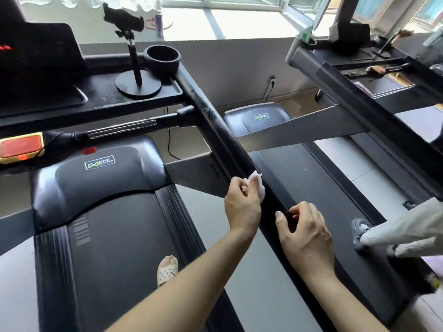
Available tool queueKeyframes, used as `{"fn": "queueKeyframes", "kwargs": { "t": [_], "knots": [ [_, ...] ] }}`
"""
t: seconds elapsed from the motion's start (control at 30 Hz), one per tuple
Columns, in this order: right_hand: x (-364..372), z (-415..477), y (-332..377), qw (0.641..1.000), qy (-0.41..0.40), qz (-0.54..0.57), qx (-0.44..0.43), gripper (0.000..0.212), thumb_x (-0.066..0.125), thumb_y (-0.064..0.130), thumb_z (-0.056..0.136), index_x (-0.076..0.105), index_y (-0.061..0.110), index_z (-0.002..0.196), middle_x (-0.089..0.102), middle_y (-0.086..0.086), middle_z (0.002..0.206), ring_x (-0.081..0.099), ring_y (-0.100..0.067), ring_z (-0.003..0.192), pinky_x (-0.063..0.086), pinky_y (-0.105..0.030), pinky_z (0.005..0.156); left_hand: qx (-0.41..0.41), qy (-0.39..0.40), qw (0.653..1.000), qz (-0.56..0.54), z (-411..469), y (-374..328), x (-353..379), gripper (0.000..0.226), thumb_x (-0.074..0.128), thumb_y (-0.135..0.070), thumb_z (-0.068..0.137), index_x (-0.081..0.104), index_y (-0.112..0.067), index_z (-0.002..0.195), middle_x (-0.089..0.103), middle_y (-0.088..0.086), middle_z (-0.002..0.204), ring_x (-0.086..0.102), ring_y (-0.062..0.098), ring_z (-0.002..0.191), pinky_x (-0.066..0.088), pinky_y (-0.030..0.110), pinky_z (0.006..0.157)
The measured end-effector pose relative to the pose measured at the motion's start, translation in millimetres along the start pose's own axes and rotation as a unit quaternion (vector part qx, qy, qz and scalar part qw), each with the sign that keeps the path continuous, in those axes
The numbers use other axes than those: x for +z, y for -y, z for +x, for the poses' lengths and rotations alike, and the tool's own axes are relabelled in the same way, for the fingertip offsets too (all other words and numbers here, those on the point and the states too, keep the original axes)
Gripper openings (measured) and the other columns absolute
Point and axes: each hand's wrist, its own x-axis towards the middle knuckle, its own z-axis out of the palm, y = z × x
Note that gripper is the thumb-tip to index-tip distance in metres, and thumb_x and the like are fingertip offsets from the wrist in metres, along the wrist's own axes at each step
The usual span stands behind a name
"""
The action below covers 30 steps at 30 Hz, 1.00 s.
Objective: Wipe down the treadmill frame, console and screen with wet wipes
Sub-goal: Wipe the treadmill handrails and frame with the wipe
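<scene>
The black right handrail of the treadmill runs diagonally from the console tray down toward me. My left hand pinches a crumpled white wet wipe against the rail's left side. My right hand sits lower on the same rail, thumb on the left side and fingers curled over the top, gripping it. The dark console screen stands at the upper left with red lit digits. The grey motor cover and the belt lie below.
A phone holder on a round base and a cup holder sit on the console tray. A red stop button is at left. A second treadmill stands to the right, with another person's shoe on it.
</scene>
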Motion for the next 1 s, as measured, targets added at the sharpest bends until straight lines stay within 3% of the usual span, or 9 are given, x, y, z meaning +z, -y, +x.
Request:
{"fn": "queueKeyframes", "kwargs": {
  "t": [0.17,0.3,0.43,0.57,0.73,0.83,0.9,0.97,1.0],
  "knots": [
    [0,0,0,1.000,0.003,-0.004,0.004,0.025,0.060,0.042,0.092,0.049,0.021,0.091,0.054,0.004,0.091,0.051,-0.021,0.091,0.039,-0.035,0.071,-0.009,-0.046,0.999,-0.001,68,-19,-2,0.041,0.066,-0.050,0.094,0.048,-0.017,0.078,0.053,-0.010,0.071,0.053,0.011,0.067,0.044,0.031,0.070],
    [0,1,2,1.000,0.006,-0.008,0.007,0.025,0.060,0.042,0.094,0.048,0.021,0.091,0.054,0.004,0.091,0.051,-0.021,0.091,0.042,-0.036,0.072,-0.061,-0.075,0.995,-0.010,135,-35,-10,0.041,0.065,-0.054,0.094,0.047,-0.020,0.081,0.055,-0.008,0.076,0.062,0.025,0.086,0.046,0.033,0.080],
    [-1,1,3,1.000,0.007,-0.009,0.008,0.025,0.060,0.043,0.093,0.048,0.021,0.090,0.053,0.003,0.089,0.052,-0.022,0.090,0.045,-0.038,0.073,-0.074,-0.070,0.994,-0.027,121,-34,-9,0.037,0.060,-0.049,0.099,0.047,-0.018,0.083,0.056,-0.005,0.079,0.059,0.022,0.083,0.041,0.031,0.076],
    [-1,1,4,1.000,0.007,-0.011,0.006,0.026,0.061,0.042,0.093,0.046,0.021,0.090,0.053,0.003,0.089,0.049,-0.021,0.088,0.041,-0.036,0.072,-0.103,0.050,0.990,-0.078,52,-2,-13,0.036,0.059,-0.041,0.101,0.048,-0.016,0.078,0.052,-0.001,0.070,0.049,0.015,0.066,0.044,0.031,0.065],
    [-2,1,4,1.000,0.012,-0.005,0.008,0.026,0.060,0.042,0.093,0.046,0.021,0.090,0.052,0.003,0.089,0.048,-0.021,0.088,0.038,-0.036,0.072,-0.139,0.235,0.941,-0.200,31,-5,-50,0.024,0.049,-0.018,0.100,0.058,-0.002,0.086,0.062,0.012,0.082,0.052,0.020,0.071,0.041,0.032,0.068],
    [-2,-1,4,1.000,0.005,-0.006,0.004,0.026,0.060,0.043,0.094,0.047,0.020,0.090,0.052,0.003,0.089,0.050,-0.023,0.089,0.038,-0.035,0.071,-0.136,0.289,0.912,-0.257,40,-35,-61,0.014,0.049,-0.012,0.087,0.054,-0.013,0.074,0.060,0.007,0.081,0.056,0.020,0.074,0.043,0.032,0.071],
    [-3,-2,3,1.000,0.006,-0.017,0.003,0.027,0.058,0.045,0.094,0.046,0.021,0.091,0.052,0.003,0.090,0.051,-0.022,0.089,0.037,-0.034,0.070,-0.112,0.288,0.930,-0.198,49,-40,-57,0.014,0.052,-0.011,0.083,0.047,-0.016,0.071,0.053,0.003,0.078,0.060,0.019,0.083,0.047,0.029,0.075],
    [-3,-2,3,1.000,0.008,-0.020,0.002,0.027,0.056,0.046,0.094,0.046,0.021,0.091,0.051,0.004,0.090,0.050,-0.021,0.089,0.036,-0.034,0.069,-0.028,0.212,0.977,0.000,58,-32,-54,0.012,0.065,-0.021,0.082,0.055,-0.015,0.080,0.057,-0.004,0.079,0.060,0.015,0.081,0.047,0.024,0.071],
    [-3,-2,3,1.000,0.007,-0.019,0.001,0.027,0.056,0.046,0.094,0.046,0.021,0.091,0.050,0.004,0.090,0.050,-0.021,0.089,0.036,-0.034,0.069,0.013,0.166,0.982,0.091,61,-26,-54,0.014,0.069,-0.024,0.083,0.058,-0.016,0.088,0.061,-0.007,0.082,0.060,0.012,0.079,0.046,0.020,0.070]
  ]
}}
